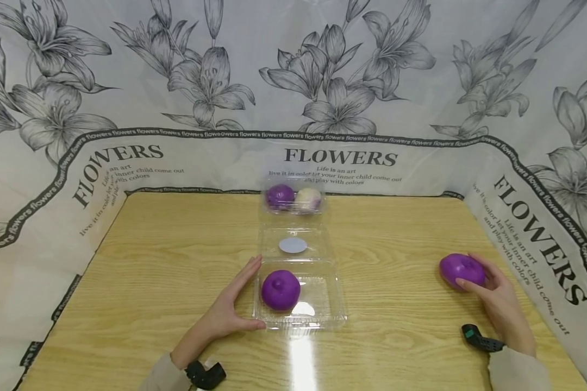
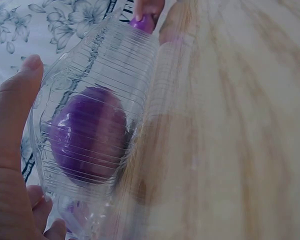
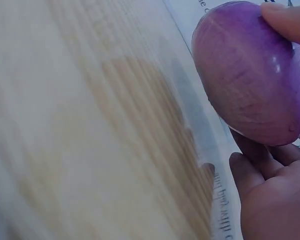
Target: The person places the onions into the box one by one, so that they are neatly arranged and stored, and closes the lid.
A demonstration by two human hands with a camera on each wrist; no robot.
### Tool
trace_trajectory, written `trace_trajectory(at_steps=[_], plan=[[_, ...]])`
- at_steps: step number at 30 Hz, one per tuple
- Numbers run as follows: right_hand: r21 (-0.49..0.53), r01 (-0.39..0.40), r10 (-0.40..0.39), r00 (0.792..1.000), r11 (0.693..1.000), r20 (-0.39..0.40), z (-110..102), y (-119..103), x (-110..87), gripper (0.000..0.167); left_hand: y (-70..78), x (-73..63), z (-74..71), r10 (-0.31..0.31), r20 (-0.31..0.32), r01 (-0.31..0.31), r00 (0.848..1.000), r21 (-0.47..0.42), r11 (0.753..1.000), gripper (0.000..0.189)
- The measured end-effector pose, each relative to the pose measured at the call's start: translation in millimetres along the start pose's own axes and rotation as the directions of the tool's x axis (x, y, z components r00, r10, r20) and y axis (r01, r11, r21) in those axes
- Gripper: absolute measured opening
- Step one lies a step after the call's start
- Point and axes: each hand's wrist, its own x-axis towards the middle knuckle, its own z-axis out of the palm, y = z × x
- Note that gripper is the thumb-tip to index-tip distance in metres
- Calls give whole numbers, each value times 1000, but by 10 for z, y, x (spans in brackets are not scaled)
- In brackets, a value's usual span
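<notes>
A clear plastic clamshell box point(image 1: 323, 296) lies with its lid point(image 1: 318, 243) folded back on the table. One round purple onion point(image 1: 281, 290) sits in the left part of its base. My left hand point(image 1: 227, 309) is at the box's left side, thumb by the near corner and straight fingers along the edge; the left wrist view shows the purple onion point(image 2: 90, 135) through the ribbed wall. Far to the right, my right hand point(image 1: 501, 298) holds another purple onion point(image 1: 462, 270) between thumb and fingers. Close up, that onion point(image 3: 250, 75) has a smooth, faintly veined skin.
Behind the open lid, against the back wall, stands another clear box point(image 1: 293, 209) with a purple onion point(image 1: 280, 196) and a paler, white-and-purple one point(image 1: 308, 200). A flower-printed sheet point(image 1: 215, 163) borders the wooden table point(image 1: 176, 239) at the back and both sides.
</notes>
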Motion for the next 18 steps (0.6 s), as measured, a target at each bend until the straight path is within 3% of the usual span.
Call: trace_trajectory(at_steps=[18], plan=[[-106,16,-9,998,994,69,454,-156,218,71,37,8,-6,14,4,-14,1000,1,1000,119]])
